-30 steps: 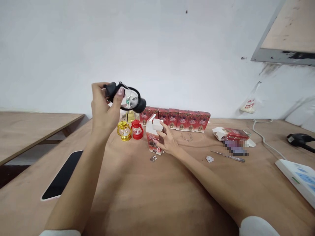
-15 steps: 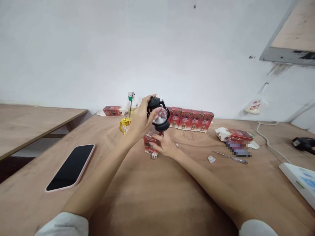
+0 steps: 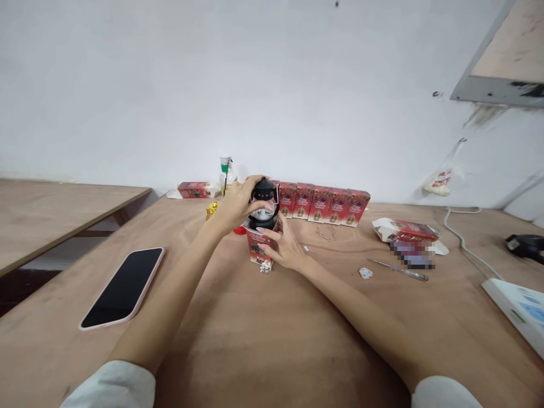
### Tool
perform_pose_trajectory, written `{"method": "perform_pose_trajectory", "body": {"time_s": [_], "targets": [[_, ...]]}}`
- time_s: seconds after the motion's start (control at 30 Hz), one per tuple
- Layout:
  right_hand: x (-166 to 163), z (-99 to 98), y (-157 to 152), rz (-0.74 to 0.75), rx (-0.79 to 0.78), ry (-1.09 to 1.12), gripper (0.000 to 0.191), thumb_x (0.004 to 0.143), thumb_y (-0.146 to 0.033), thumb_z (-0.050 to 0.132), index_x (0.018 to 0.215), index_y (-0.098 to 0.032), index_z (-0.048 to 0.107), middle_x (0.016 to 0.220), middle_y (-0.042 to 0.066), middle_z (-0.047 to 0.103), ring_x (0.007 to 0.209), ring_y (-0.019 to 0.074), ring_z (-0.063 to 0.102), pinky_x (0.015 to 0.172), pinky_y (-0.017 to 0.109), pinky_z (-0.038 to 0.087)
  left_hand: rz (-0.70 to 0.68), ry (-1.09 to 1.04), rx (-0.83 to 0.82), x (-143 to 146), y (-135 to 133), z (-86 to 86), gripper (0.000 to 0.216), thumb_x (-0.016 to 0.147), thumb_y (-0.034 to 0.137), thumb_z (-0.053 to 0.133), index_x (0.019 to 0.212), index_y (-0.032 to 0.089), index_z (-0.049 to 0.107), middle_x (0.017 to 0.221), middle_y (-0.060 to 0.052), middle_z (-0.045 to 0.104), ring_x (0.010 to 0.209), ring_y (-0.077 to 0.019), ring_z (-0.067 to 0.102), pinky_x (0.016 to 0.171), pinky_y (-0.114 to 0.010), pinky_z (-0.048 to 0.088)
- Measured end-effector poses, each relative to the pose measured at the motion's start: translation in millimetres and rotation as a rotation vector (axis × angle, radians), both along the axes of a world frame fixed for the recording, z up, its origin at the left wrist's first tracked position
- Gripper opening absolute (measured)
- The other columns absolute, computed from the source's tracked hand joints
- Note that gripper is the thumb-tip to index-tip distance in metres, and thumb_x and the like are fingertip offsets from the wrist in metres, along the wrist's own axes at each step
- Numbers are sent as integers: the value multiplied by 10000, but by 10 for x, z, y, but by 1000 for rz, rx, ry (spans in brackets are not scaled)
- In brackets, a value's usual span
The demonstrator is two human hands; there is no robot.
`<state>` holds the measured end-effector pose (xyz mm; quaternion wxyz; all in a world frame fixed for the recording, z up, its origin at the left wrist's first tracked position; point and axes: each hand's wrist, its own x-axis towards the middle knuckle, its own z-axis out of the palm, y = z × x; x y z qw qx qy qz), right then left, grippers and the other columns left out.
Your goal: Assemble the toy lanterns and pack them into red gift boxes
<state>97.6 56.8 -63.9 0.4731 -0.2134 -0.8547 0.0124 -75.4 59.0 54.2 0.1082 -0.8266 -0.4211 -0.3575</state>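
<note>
Below, wooden table [image 3: 272, 334]; behind, pale wall [image 3: 170, 85].

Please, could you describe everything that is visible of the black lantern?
The black lantern has a domed cap, a clear middle with something whitish inside, thin wire at the side and a dark base. The black parts look like plastic or painted metal. It is about upright, its base at the open top of a red box; how deep it sits is unclear. The left hand grips its upper part; the right hand holds the box, and whether its fingers touch the lantern cannot be told.
</note>
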Motion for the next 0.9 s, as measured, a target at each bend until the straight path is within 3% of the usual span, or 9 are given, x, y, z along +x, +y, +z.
{"method": "perform_pose_trajectory", "body": {"time_s": [0.23,0.3,0.43,0.67,0.9], "targets": [[6,-3,3,-12,24,4,446,850,-302,568,1274,-350,437,1520,27,68,1298,282,377,1004,526,411,-118,68,-110,-14,-37,46,537,795,540,581,1172,172,477,1086,-104,642,916,-241,579,846,-342,355],[3,-1,-3,-13,37,11,455,856,-295,561,1282,-362,417,1525,23,41,1277,274,400,994,528,419,-153,84,-166,-35,-52,77,568,750,549,628,1170,189,496,988,-65,665,857,-222,592,809,-317,357],[-7,-1,-21,-47,21,2,473,854,-290,568,1288,-375,401,1525,16,18,1266,272,408,980,525,438,-95,172,-232,-55,-79,117,573,689,559,674,1131,218,543,838,-14,660,776,-210,588,799,-323,321],[-15,-9,-31,-29,19,3,507,864,-269,557,1314,-398,361,1510,24,27,1244,256,434,987,515,441,35,288,-249,-12,-132,137,539,695,580,638,1106,244,540,917,-41,651,870,-243,573,888,-407,254],[-15,-22,-44,-14,-30,47,461,851,-278,578,1268,-394,420,1520,-17,-64,1253,258,431,998,498,425,20,358,-321,-58,-140,173,466,782,527,560,1148,243,512,954,-60,649,925,-255,564,900,-424,269]]}}
